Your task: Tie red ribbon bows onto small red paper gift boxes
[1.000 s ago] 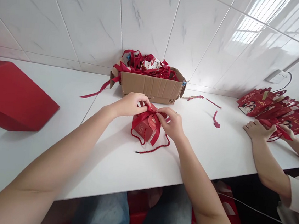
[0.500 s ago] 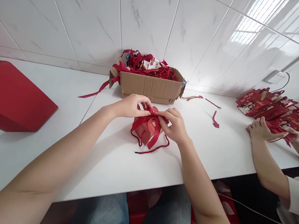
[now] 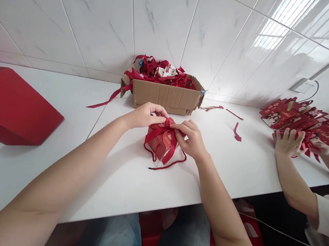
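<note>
A small red gift box (image 3: 159, 142) stands on the white table (image 3: 118, 173) in front of me, with a red ribbon (image 3: 169, 151) tied over its top and a red cord (image 3: 166, 165) trailing below it. My left hand (image 3: 145, 115) pinches the ribbon at the box's top left. My right hand (image 3: 190, 138) pinches the ribbon at the top right, fingers curled. The two hands almost meet over the bow.
A cardboard box (image 3: 167, 96) heaped with red ribbons stands behind, against the tiled wall. A large red bag (image 3: 13, 107) lies at the left. Red ribbon scraps (image 3: 237, 131) lie to the right. Another person's hands (image 3: 290, 142) handle flat red boxes (image 3: 300, 119) at far right.
My fingers have drawn closer together on the ribbon over the box. The other person's hands have lifted and shifted a little toward the pile of red boxes.
</note>
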Available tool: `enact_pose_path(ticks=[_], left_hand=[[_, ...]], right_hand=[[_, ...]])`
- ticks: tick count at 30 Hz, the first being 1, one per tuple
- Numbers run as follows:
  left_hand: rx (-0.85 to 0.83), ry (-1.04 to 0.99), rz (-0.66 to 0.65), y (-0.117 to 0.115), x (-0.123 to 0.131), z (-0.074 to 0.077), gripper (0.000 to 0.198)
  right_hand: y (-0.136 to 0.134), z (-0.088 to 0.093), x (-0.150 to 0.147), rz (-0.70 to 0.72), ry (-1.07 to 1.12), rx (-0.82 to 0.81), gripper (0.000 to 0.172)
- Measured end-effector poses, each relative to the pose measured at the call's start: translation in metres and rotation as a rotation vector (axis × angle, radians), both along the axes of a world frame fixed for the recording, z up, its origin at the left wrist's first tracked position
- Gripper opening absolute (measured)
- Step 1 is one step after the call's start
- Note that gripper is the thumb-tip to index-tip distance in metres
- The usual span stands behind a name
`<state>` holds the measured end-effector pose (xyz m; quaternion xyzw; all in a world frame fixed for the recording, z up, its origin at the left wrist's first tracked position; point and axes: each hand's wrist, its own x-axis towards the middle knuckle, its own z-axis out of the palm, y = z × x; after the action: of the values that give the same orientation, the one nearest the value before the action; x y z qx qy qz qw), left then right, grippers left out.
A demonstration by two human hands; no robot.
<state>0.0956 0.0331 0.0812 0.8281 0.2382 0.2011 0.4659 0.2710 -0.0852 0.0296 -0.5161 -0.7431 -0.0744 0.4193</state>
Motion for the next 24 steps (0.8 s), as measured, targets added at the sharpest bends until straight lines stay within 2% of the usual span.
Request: enact_pose_path(ticks=[4,9,13,16,19,24], left_hand=[[-0.251,-0.034,-0.007,0.001,0.006,-0.004,0.015],[-0.363,-0.034,0.049,0.003,0.009,-0.009,0.021],[-0.289,-0.026,0.030,0.002,0.010,-0.011,0.033],[-0.156,-0.014,0.063,0.001,0.010,-0.013,0.033],[-0.099,0.011,0.101,0.001,0.010,-0.014,0.035],[-0.024,-0.004,0.036,0.006,0.007,-0.015,0.033]], right_hand=[[0.000,0.000,0.001,0.021,0.000,0.000,0.027],[0.000,-0.001,0.001,0.041,0.029,-0.020,0.025],[0.000,0.000,0.001,0.058,0.032,-0.043,0.025],[-0.001,0.000,0.002,0.066,0.030,-0.054,0.025],[-0.001,0.001,0.003,0.075,0.033,-0.084,0.026],[-0.002,0.003,0.006,0.118,0.026,-0.140,0.029]])
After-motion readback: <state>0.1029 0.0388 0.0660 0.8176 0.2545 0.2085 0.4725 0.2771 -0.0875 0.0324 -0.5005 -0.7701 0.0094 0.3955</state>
